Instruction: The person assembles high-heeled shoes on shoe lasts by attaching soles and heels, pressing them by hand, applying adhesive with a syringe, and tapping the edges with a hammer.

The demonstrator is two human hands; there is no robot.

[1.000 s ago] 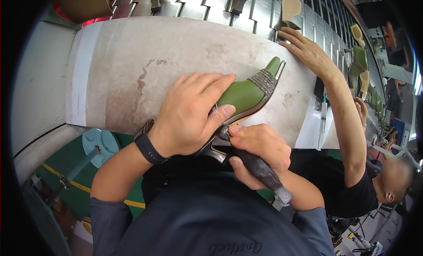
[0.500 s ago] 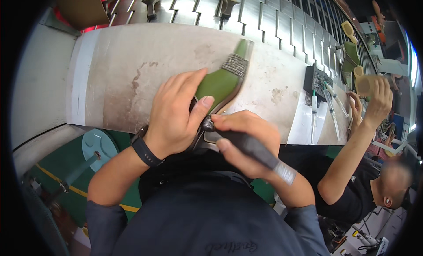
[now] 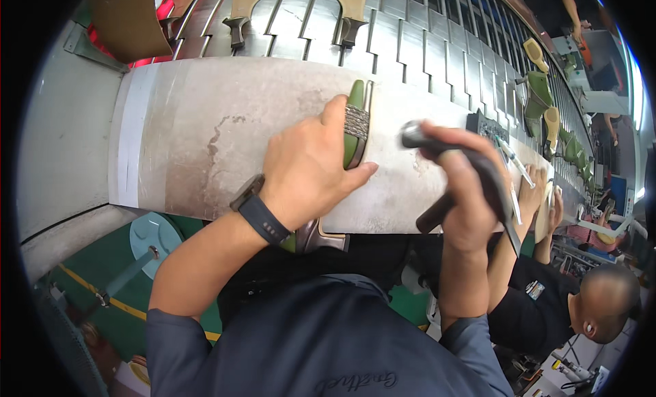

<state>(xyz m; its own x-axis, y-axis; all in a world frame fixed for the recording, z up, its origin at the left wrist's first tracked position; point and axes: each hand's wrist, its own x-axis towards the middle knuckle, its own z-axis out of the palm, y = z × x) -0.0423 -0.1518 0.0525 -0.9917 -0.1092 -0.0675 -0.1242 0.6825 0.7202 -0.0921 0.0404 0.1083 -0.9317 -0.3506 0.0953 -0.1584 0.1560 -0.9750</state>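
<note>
Turned slightly, green shoe (image 3: 351, 148) points lengthwise (toe first) toward the conveyor (image 3: 391, 40).

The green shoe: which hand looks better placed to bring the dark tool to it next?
Probably the right hand: it holds the dark tool, apart from the green shoe. The left hand is occupied, grasping the shoe.
</note>
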